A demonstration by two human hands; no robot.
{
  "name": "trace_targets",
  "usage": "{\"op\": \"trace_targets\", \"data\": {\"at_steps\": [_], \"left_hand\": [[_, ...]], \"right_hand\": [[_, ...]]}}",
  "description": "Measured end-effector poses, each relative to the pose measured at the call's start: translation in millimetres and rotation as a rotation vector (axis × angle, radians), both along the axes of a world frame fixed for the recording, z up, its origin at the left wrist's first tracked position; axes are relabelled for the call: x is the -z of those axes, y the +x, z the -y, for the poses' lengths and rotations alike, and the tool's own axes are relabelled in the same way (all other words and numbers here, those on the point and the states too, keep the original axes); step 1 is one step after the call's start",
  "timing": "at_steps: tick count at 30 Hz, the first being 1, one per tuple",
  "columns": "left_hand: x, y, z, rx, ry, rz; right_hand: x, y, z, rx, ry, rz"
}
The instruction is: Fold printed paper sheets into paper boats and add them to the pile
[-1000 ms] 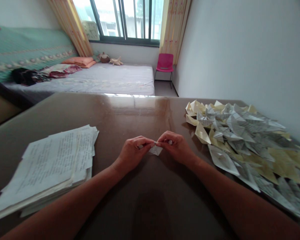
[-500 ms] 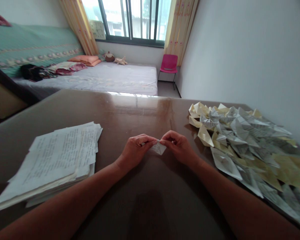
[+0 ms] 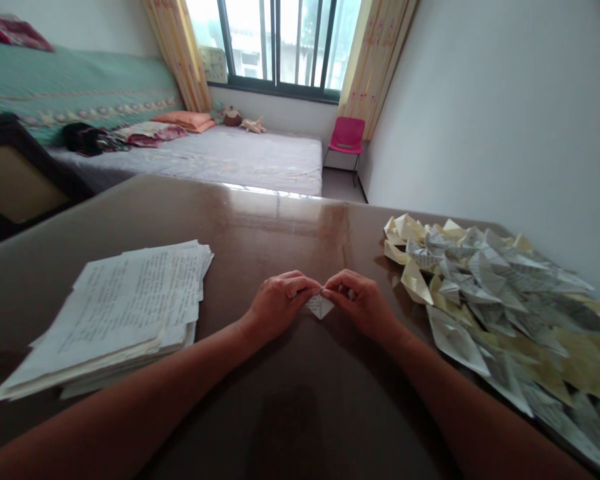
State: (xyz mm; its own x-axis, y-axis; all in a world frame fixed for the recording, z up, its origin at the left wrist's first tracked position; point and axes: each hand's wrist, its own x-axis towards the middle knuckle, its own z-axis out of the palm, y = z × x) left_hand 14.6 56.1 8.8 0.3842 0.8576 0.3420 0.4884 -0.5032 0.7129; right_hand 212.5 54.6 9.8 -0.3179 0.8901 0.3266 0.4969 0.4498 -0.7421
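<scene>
A small folded piece of printed paper (image 3: 321, 308) hangs point-down between my hands, just above the brown table. My left hand (image 3: 284, 298) pinches its upper left side between thumb and fingers. From the other side my right hand (image 3: 356, 299) pinches the upper right side, and the fingertips of both hands almost meet at the top. The fingers cover the paper's upper part. To the right lies a heap of folded paper boats (image 3: 485, 267), white and yellowish. On the left is a stack of printed sheets (image 3: 125, 300).
The glossy brown table (image 3: 260, 233) carries all the paper. Past its far edge are a bed (image 3: 265, 157) with pillows and clothes, a pink chair (image 3: 347, 137) and a curtained window. A dark-framed chair (image 3: 20, 177) stands at the left, and a white wall rises on the right.
My fingertips have come closer together at the paper's top, covering more of it. The whole view has shifted and tilted slightly, with the stack and heap staying put on the table.
</scene>
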Motion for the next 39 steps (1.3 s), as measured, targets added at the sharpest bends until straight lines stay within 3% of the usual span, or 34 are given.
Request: {"op": "trace_targets", "data": {"at_steps": [11,19,25,29,39], "left_hand": [[-3.2,-0.1,-0.1,-0.061,0.007,-0.045],[-1.2,-1.5,-6.8,-0.159,-0.082,0.166],[2.1,-0.4,-7.0,-0.135,-0.125,0.26],[6.0,1.4,-2.9,-0.02,-0.058,0.157],[1.2,0.4,1.7,-0.051,0.059,-0.138]], "right_hand": [[-0.4,-0.6,2.2,0.023,-0.011,-0.052],[4.7,3.2,-3.2,0.08,-0.091,-0.175],[2.5,4.3,-3.9,0.073,0.014,-0.15],[1.7,3.2,-1.9,0.02,0.089,-0.048],[-2.3,-1.0,3.9,0.015,0.109,0.005]]}}
